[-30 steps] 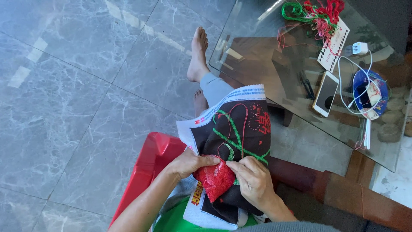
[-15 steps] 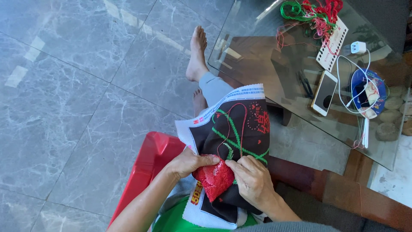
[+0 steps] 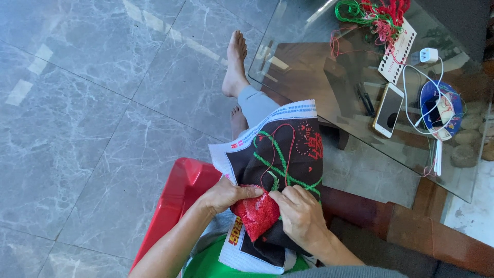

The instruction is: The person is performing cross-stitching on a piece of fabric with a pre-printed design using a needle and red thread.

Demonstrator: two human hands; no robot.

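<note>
A black cross-stitch cloth with white borders, green lines and red stitched shapes lies over my lap. My left hand pinches the cloth's edge beside a dense red stitched patch. My right hand grips the cloth from the right, fingertips meeting the left hand's at the top of the red patch. A loop of red thread runs across the black fabric. Any needle is too small to make out.
A red plastic stool stands under me at the left. A glass-topped table at the right carries green and red thread skeins, a white thread card, a phone, a charger and a blue bowl. Grey marble floor spreads left.
Both hands stay on the cloth; the fingertips have shifted only slightly near the red patch.
</note>
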